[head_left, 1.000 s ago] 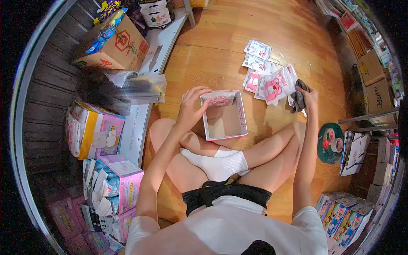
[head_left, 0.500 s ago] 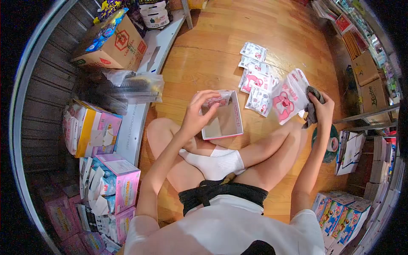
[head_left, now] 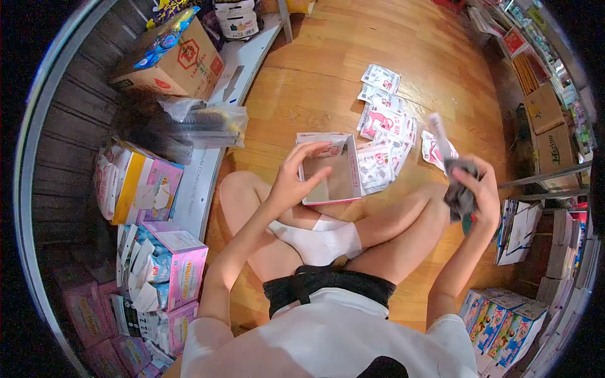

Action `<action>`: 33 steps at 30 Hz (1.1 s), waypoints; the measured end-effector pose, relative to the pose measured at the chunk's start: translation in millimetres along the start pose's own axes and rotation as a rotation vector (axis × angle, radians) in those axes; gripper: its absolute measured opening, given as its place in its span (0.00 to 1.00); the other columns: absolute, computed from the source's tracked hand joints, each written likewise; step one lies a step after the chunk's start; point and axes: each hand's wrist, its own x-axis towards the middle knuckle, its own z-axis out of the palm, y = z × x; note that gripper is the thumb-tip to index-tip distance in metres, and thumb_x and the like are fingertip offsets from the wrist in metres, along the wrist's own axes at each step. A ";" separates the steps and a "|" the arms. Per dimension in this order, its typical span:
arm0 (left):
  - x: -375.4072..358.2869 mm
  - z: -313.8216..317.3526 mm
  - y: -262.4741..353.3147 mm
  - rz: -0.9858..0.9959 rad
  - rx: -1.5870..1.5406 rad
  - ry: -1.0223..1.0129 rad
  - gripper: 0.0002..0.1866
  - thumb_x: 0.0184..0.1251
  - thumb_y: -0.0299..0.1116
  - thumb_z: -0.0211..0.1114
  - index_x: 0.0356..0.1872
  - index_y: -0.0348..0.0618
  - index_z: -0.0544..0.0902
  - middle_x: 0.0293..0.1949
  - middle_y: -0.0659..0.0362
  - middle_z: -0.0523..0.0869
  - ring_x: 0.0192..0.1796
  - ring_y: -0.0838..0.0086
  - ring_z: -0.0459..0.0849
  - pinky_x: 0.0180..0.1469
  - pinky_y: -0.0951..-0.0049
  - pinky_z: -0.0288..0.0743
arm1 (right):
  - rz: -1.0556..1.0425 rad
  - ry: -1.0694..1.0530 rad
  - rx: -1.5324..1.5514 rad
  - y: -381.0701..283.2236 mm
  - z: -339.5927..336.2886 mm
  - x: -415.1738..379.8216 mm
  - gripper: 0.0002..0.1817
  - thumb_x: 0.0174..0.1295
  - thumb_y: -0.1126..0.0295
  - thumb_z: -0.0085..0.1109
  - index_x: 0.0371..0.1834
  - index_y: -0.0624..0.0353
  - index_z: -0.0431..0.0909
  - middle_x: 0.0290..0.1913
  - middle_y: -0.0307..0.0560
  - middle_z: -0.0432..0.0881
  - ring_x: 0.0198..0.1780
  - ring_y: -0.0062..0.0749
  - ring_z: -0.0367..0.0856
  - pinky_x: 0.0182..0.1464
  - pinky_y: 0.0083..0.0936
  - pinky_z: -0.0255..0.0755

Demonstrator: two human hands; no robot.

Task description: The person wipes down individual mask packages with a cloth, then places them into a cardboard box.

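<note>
My left hand [head_left: 302, 176] is over the left side of an open white and pink box [head_left: 353, 167], fingers apart with nothing between them. Much of the box's bare inside shows. Beside its right wall, several white packets with pink pictures [head_left: 381, 123] overlap in a row on the floor. My right hand [head_left: 482, 192] is closed around a crumpled dark grey cloth [head_left: 462, 189], above my knee. A blurred, pale narrow strip [head_left: 441, 135] sticks up from the cloth, perhaps a packet seen edge-on. Behind it, another white and pink packet [head_left: 435, 151] appears near the floor.
On the left, a low shelf [head_left: 189, 208] carries a brown carton [head_left: 183, 66], plastic-wrapped goods [head_left: 208, 123] and pink boxes of packets [head_left: 186, 271]. Shelving with cartons [head_left: 554, 148] and papers [head_left: 520, 233] lines the right. Colourful boxes [head_left: 504, 324] stand at lower right.
My right hand has come lower with the cloth, and the printed face of the packet beside it no longer shows. The near end of the packet row looks different. My left hand barely moved.
</note>
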 end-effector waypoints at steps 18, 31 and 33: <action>-59.4 50.2 24.6 -0.550 -1.456 0.088 0.23 0.75 0.38 0.51 0.65 0.35 0.68 0.59 0.53 0.78 0.60 0.65 0.79 0.64 0.61 0.72 | -0.389 0.544 0.412 -2.0 121.5 -11.1 0.19 0.72 0.60 0.51 0.51 0.67 0.76 0.47 0.48 0.82 0.46 0.30 0.82 0.44 0.25 0.78; -89.4 57.2 42.6 -0.510 -1.337 0.265 0.39 0.72 0.67 0.36 0.75 0.53 0.55 0.73 0.59 0.62 0.72 0.65 0.64 0.73 0.59 0.56 | -0.610 -0.028 -0.521 62.2 230.7 -35.7 0.33 0.66 0.54 0.46 0.72 0.59 0.61 0.78 0.55 0.50 0.78 0.58 0.43 0.73 0.61 0.34; -95.9 68.3 33.6 -0.446 -1.398 0.339 0.37 0.76 0.61 0.35 0.75 0.46 0.54 0.73 0.57 0.61 0.72 0.66 0.64 0.72 0.60 0.56 | -0.579 0.010 -0.413 58.8 233.4 -31.1 0.33 0.66 0.57 0.46 0.71 0.63 0.61 0.78 0.59 0.48 0.77 0.64 0.42 0.72 0.64 0.34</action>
